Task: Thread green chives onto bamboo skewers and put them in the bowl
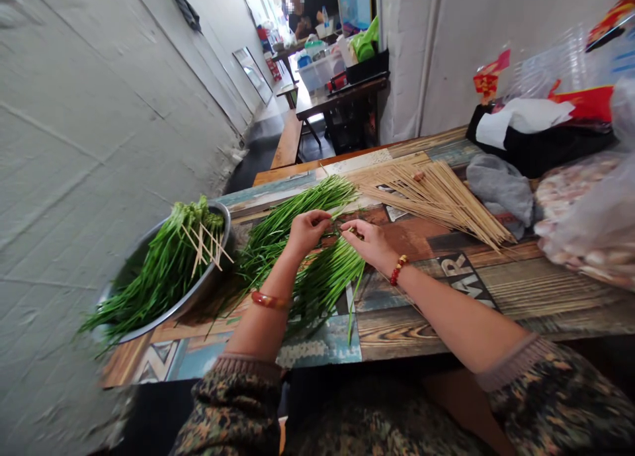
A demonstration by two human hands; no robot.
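Observation:
My left hand [308,232] is held in a pinch over the green chives [297,221], its thumb and forefinger together; what is between them is too small to make out. Close beside it, my right hand [368,239] has its fingers closed at the pale stem ends of a second bunch of chives [330,277]. A thin bamboo skewer seems to run from that hand back under the wrist, mostly hidden by the forearm. Loose bamboo skewers [446,201] lie spread on the table to the right of both hands.
At the left stands a metal basin [229,228] with skewered chives [169,257]. Plastic bags [590,218] and a black bag [540,145] crowd the table's [411,340] right end. Behind are a bench [288,141], another table with plastic boxes [320,72], and a seated person [300,22].

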